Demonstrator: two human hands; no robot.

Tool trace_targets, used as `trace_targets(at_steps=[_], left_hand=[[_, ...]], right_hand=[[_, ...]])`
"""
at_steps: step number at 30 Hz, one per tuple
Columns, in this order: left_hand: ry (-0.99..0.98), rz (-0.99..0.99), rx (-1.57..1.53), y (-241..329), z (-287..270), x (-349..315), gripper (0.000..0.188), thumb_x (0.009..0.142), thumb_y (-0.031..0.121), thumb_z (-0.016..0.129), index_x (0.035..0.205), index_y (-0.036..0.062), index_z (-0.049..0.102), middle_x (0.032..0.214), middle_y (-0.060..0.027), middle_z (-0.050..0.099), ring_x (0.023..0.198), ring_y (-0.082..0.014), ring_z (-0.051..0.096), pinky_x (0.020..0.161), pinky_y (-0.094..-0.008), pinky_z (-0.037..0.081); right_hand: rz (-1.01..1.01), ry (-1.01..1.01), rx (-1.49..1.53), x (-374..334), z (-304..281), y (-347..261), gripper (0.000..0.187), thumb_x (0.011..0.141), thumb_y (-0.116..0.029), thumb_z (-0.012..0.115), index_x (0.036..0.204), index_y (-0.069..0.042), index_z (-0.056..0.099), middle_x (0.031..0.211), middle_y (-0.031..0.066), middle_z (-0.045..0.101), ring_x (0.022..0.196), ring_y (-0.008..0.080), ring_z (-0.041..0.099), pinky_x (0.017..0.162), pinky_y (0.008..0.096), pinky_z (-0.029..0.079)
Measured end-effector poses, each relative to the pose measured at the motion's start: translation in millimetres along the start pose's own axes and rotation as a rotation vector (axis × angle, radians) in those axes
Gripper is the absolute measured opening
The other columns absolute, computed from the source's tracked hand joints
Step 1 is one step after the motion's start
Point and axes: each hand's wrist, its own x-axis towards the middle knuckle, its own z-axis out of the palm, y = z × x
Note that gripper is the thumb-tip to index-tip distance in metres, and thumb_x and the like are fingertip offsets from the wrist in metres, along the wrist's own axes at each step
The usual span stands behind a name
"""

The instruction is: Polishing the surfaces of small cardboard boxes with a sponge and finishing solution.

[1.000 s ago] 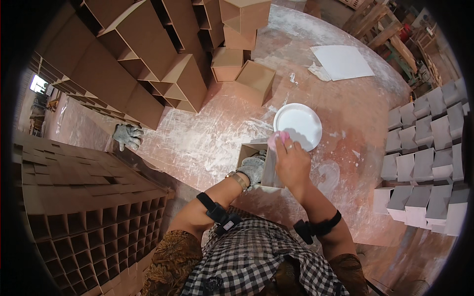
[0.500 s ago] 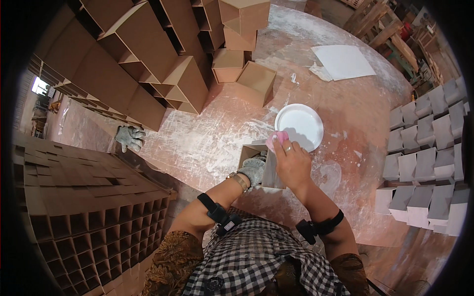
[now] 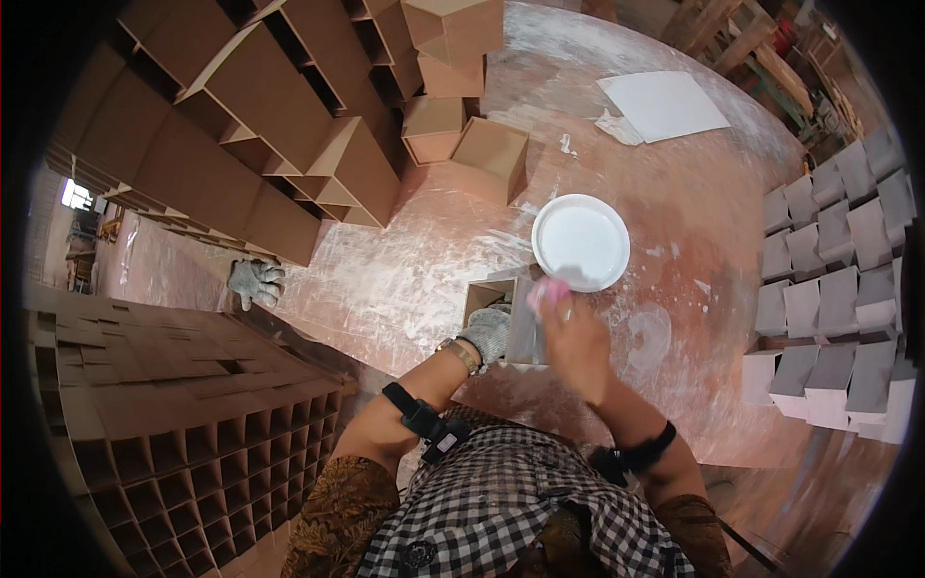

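My left hand [image 3: 486,332], in a grey knit glove, reaches into the open end of a small cardboard box [image 3: 528,332]. It grips the box from inside, its fingertips hidden by the walls. The box's right side looks greyish and wet. Bare and blurred by motion, my right hand [image 3: 576,349] pinches a soft pink pad [image 3: 549,295], sponge or cloth I cannot tell. The pad is at the box's upper right edge, beside the near rim of a round white dish [image 3: 624,252] with white stuff in it.
Brown boxes [image 3: 279,96] are stacked at the far left, with one loose box [image 3: 489,154] beside them. A cell-like brown stack [image 3: 193,356] stands near left. White-coated boxes [image 3: 836,289] line the right. A grey glove [image 3: 255,281] and a white sheet [image 3: 665,106] lie on the smeared table.
My right hand has drawn the pink pad slightly down, away from the dish and toward the box. My left hand stays in the box. The whole view has shifted a little.
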Motion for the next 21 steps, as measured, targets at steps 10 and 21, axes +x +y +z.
trace_targets(at_steps=[10,21], left_hand=[[-0.027,-0.051,-0.208,-9.4,3.0,2.4,0.039,0.079,0.036,0.058,0.101,0.0045,0.064,0.092,-0.0169,0.066,0.086,-0.0318,0.064,0.076,-0.0407,0.049],[0.049,0.019,-0.235,-53.7,38.8,17.6,0.040,0.083,0.036,0.054,0.109,0.0068,0.061,0.106,-0.0160,0.063,0.099,-0.0306,0.059,0.082,-0.0392,0.047]], right_hand=[[0.096,0.083,0.053,-4.9,7.4,20.3,0.040,0.065,-0.006,0.058,0.105,-0.003,0.061,0.080,0.0116,0.056,0.069,0.0272,0.055,0.052,0.0369,0.045],[0.081,-0.016,0.040,-49.6,4.0,-1.0,0.042,0.069,-0.009,0.054,0.111,-0.002,0.057,0.089,0.0131,0.059,0.073,0.0250,0.057,0.057,0.0362,0.048]])
